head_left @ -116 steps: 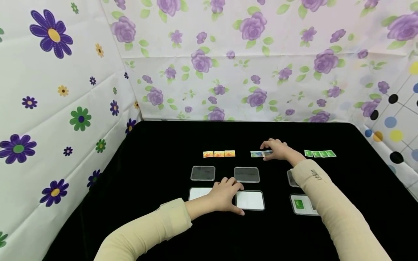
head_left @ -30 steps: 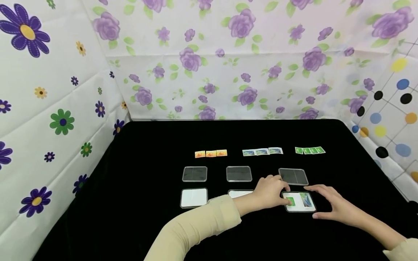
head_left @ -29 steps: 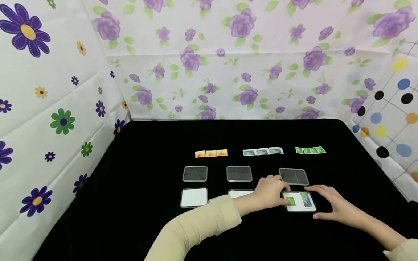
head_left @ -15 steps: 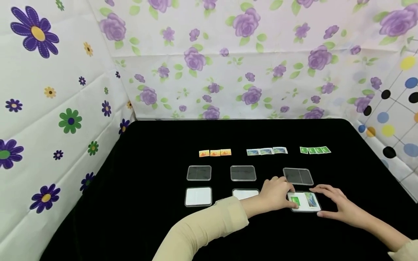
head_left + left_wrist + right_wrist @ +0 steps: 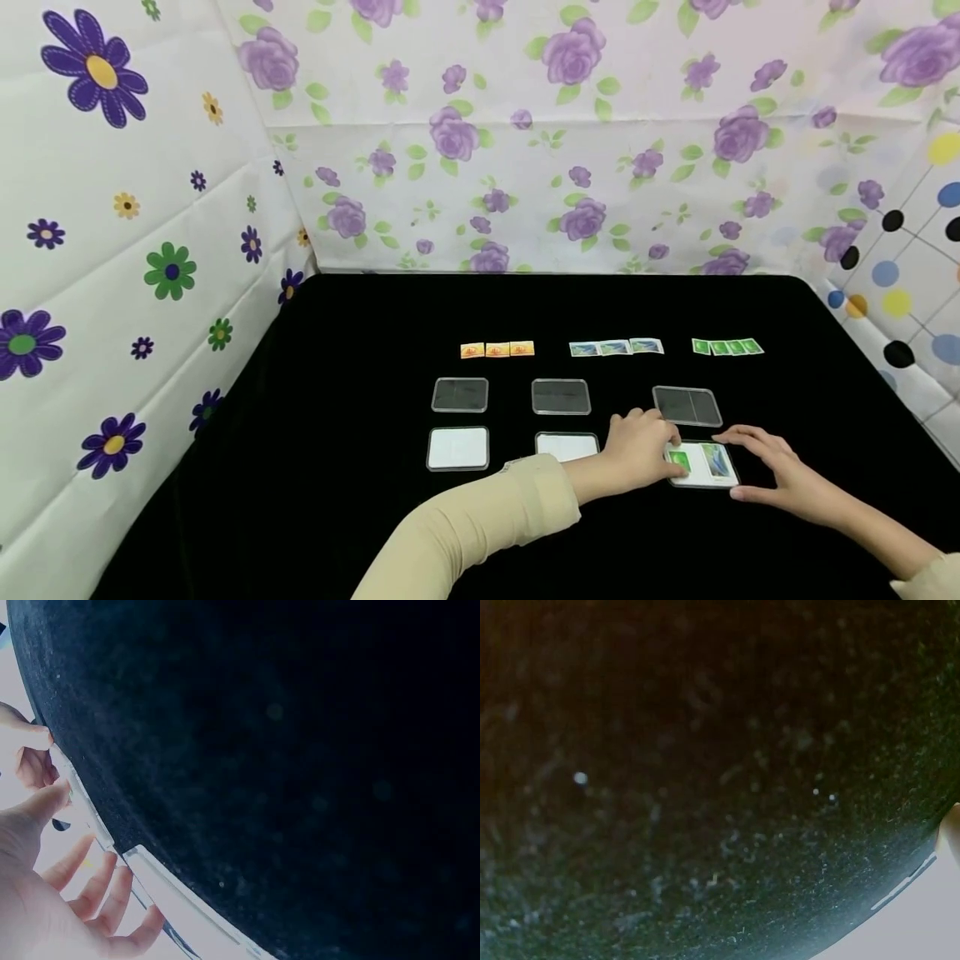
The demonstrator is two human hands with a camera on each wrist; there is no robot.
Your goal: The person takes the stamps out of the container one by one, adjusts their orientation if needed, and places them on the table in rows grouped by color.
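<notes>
A clear case with a white backing point(image 5: 705, 481) lies at the front right, holding a green stamp point(image 5: 679, 460) on its left and a blue picture stamp point(image 5: 716, 460) on its right. My left hand point(image 5: 639, 446) grips the left end, its thumb over the green stamp and forefinger at the far edge. In the left wrist view, the left thumb point(image 5: 46, 801) touches the case while the other fingers spread loosely. Thumb and forefinger of my right hand point(image 5: 787, 475) hold the right end by its near and far corners.
Two more white-backed cases point(image 5: 457, 448) lie to the left, the middle one point(image 5: 566, 444) partly behind the left arm. Clear lids point(image 5: 461, 395) form a row behind. Farther back are orange stamps point(image 5: 497, 350), blue stamps point(image 5: 615, 347) and green stamps point(image 5: 726, 347) on black cloth point(image 5: 360, 500).
From the blue stamps, my right hand came back to the right-hand case; my left hand moved right from the middle case to it. Over the last second both hands stay almost still.
</notes>
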